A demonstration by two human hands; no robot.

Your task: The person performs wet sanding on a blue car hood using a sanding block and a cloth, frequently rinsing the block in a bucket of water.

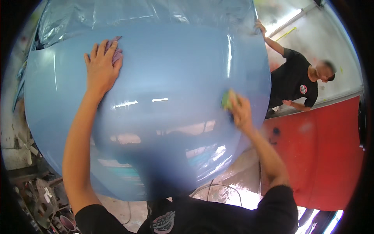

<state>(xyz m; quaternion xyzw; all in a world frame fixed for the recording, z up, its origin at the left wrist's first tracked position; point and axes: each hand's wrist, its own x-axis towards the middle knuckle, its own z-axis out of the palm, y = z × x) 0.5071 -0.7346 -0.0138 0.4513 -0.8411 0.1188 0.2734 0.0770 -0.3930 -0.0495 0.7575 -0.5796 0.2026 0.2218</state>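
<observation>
A glossy light-blue car hood (167, 74) spreads out in front of me, mirroring the lights and my own dark outline. Toward its far left, my left hand (103, 66) presses down with a bunched purple cloth (116, 57) under and between the fingers and thumb. Over on the right side of the hood, my right hand (241, 111) grips a small green and yellow sponge (226, 100) against the paint. This hand is slightly blurred, and part of the sponge is hidden by the fingers.
Clear plastic sheeting (148, 13) covers the area beyond the hood. A person in a black shirt (298, 74) stands at the right, one hand on the sheeting's edge. A red panel (315, 156) is behind them. Cluttered parts (44, 199) lie lower left; a hose (218, 185) crosses the floor.
</observation>
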